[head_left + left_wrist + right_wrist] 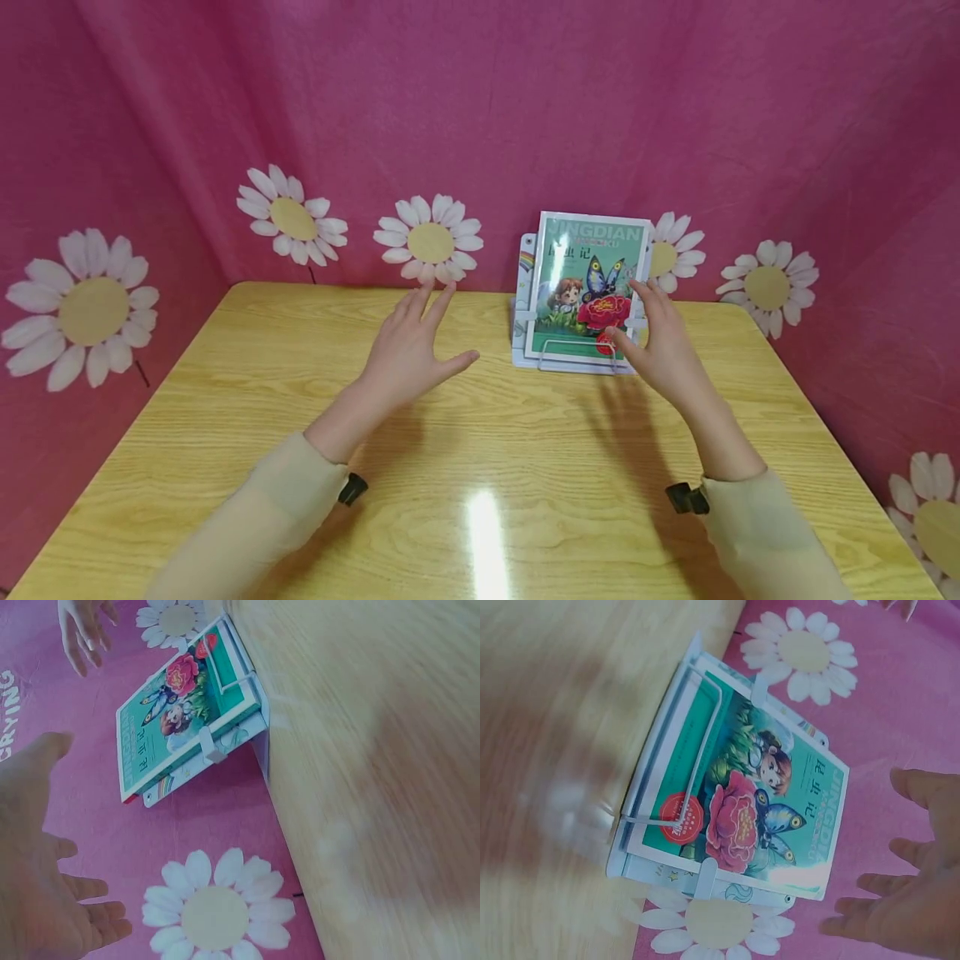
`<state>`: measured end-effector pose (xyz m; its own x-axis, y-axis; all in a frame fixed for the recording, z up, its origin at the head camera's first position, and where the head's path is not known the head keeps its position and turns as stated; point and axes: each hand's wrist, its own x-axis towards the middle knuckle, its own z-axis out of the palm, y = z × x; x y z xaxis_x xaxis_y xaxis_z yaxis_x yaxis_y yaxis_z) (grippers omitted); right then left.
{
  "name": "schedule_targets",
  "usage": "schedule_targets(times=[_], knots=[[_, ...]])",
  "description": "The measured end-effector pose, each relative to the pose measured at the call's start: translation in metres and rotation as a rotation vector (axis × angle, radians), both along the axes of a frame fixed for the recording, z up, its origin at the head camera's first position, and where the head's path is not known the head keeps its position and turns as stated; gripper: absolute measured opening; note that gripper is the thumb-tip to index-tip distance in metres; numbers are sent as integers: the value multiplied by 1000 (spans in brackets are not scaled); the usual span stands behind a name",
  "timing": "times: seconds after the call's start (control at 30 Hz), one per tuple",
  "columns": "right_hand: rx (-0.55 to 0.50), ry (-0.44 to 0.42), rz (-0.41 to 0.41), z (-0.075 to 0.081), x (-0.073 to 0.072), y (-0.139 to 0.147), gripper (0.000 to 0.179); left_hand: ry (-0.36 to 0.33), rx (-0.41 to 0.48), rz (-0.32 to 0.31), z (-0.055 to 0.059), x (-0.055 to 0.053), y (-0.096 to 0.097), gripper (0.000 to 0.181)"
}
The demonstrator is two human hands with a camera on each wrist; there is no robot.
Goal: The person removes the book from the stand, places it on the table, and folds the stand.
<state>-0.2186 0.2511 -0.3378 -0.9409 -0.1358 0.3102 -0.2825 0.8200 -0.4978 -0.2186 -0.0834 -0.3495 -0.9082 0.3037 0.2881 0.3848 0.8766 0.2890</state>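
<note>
A green-covered book [577, 283] with a butterfly, a red flower and a cartoon child leans upright on a pale book stand [519, 333] at the back of the table. A wire bar crosses the book's lower front, and small side clips flank it. My right hand [663, 342] is spread in front of the book's right side; the right wrist view shows a gap between fingers and book. Left of the stand, my left hand [405, 354] hovers over the table with fingers extended, holding nothing. The stand's side and the book's edge [187, 750] show in the left wrist view.
The wooden table [480, 433] carries a bright light reflection near its front. Behind and beside it hangs a pink curtain [450, 100] printed with white daisies. Dark straps show at both sleeve cuffs.
</note>
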Motion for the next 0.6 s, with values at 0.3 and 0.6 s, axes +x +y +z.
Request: schedule_targets(times=[0.3, 0.6], knots=[[-106, 8, -41, 8, -28, 9, 76, -23, 183, -4, 1, -27, 31, 92], [-205, 48, -130, 6, -56, 16, 76, -62, 338, -16, -3, -55, 65, 89]])
